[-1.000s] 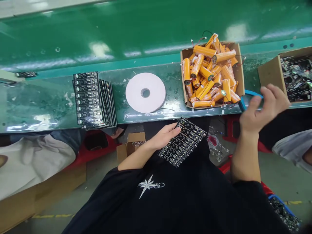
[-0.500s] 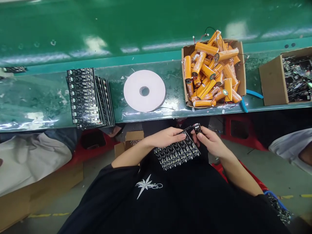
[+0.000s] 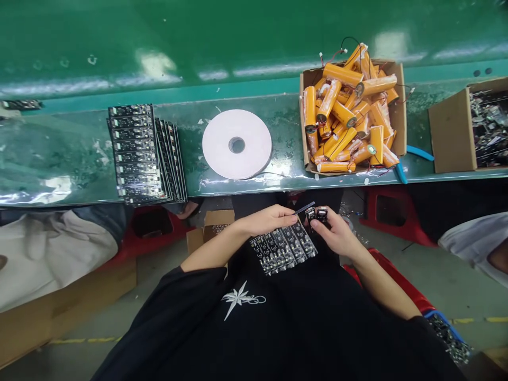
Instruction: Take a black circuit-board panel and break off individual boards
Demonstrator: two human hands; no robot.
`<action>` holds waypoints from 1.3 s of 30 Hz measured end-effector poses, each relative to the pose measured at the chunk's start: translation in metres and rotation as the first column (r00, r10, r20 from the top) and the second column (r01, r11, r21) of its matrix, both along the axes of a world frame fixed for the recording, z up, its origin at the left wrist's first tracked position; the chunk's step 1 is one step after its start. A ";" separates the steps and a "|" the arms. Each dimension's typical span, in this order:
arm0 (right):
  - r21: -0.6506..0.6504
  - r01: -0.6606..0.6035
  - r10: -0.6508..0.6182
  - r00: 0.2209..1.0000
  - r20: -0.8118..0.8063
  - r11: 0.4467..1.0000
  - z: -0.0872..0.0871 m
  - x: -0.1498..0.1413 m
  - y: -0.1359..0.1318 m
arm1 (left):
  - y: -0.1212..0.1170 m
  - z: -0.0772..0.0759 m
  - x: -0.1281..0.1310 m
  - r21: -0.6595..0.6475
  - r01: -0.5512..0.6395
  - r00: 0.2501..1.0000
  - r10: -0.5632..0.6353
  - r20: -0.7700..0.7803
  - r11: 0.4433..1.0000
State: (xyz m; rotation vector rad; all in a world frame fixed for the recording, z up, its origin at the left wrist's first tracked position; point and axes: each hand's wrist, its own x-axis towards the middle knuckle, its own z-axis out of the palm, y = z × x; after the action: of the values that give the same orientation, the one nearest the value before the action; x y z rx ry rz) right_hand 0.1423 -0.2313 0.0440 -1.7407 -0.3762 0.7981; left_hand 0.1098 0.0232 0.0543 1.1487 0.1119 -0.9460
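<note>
A black circuit board panel (image 3: pixel 282 246), divided into narrow strips with small pale parts, hangs tilted over my lap. My left hand (image 3: pixel 273 218) is closed on its upper edge, thumb on top. My right hand (image 3: pixel 335 231) pinches small circuit boards (image 3: pixel 321 214), separate narrow pieces, close beside the panel's right end. The right fingertips are partly hidden behind these pieces. On the bench ahead, a stack of circuit board panels (image 3: pixel 135 153) of the same kind lies to the left.
A white reel (image 3: pixel 218 143) lies mid-bench. Right of it, a cardboard box (image 3: pixel 400 116) holds orange wrapped battery cells (image 3: pixel 341 114), with blue-handled pliers (image 3: pixel 419 153) beside it. Another carton (image 3: pixel 452 135) holds small parts. People sit on both sides; a blue-rimmed bin (image 3: pixel 448 325) stands low right.
Another small strip has come into my right hand's grip, and the panel is narrower at its right end. My right hand has shifted slightly left. The view has moved a little.
</note>
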 end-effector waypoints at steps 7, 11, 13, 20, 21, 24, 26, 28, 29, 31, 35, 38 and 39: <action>0.029 0.098 -0.089 0.968 -0.234 0.995 0.002 -0.007 0.003 | 0.003 0.007 -0.003 0.280 0.036 0.975 -0.095 0.201 0.959; -0.051 0.061 -0.062 0.998 -0.019 0.997 0.002 -0.001 0.002 | 0.007 0.000 -0.011 0.140 0.037 0.994 -0.051 0.097 0.989; -0.067 0.059 -0.055 0.997 0.056 0.996 -0.002 0.000 0.003 | 0.007 -0.007 -0.011 0.007 0.011 1.000 -0.011 -0.010 1.000; 0.025 0.164 -0.149 0.945 -0.291 0.986 -0.021 -0.018 0.003 | -0.004 0.005 0.005 0.243 0.004 0.985 -0.045 0.164 0.970; 0.014 0.181 -0.163 0.917 -0.363 0.983 -0.024 -0.021 0.001 | -0.004 0.010 0.007 0.321 -0.001 0.974 -0.071 0.213 0.947; -0.127 0.164 -0.201 0.899 -0.389 0.978 -0.036 -0.020 -0.004 | -0.002 0.018 0.009 0.476 0.001 0.947 -0.153 0.282 0.879; -0.214 0.174 -0.243 0.902 -0.357 0.961 -0.044 -0.015 -0.006 | 0.001 0.015 0.006 0.505 0.001 0.941 -0.171 0.291 0.863; -0.263 0.179 -0.263 0.906 -0.331 0.948 -0.047 -0.009 -0.005 | 0.003 0.006 0.003 0.444 0.027 0.956 -0.153 0.252 0.895; -0.277 0.174 -0.260 0.913 -0.316 0.945 -0.048 -0.007 -0.004 | 0.003 0.000 0.001 0.394 0.032 0.969 -0.126 0.214 0.918; -0.275 0.160 -0.241 0.925 -0.293 0.948 -0.048 -0.004 -0.001 | 0.003 -0.016 -0.002 0.324 0.000 0.989 -0.047 0.137 0.946; -0.243 0.144 -0.217 0.927 -0.307 0.959 -0.051 -0.004 0.001 | 0.000 -0.049 -0.006 0.167 -0.040 0.999 0.035 0.033 0.985; -0.209 0.108 -0.169 0.939 -0.301 0.972 -0.062 -0.007 -0.005 | -0.004 -0.068 -0.006 -0.034 0.002 0.994 -0.005 -0.112 0.999; -0.192 0.104 -0.157 0.945 -0.287 0.976 -0.068 -0.008 -0.008 | -0.005 -0.072 -0.005 -0.053 0.001 0.990 -0.008 -0.137 0.999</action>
State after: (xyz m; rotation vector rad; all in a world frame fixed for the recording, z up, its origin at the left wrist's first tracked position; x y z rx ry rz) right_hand 0.1339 -0.2395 -0.0244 -1.7494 0.0170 1.0058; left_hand 0.1043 0.0178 -0.0174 1.0355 0.1948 -1.0268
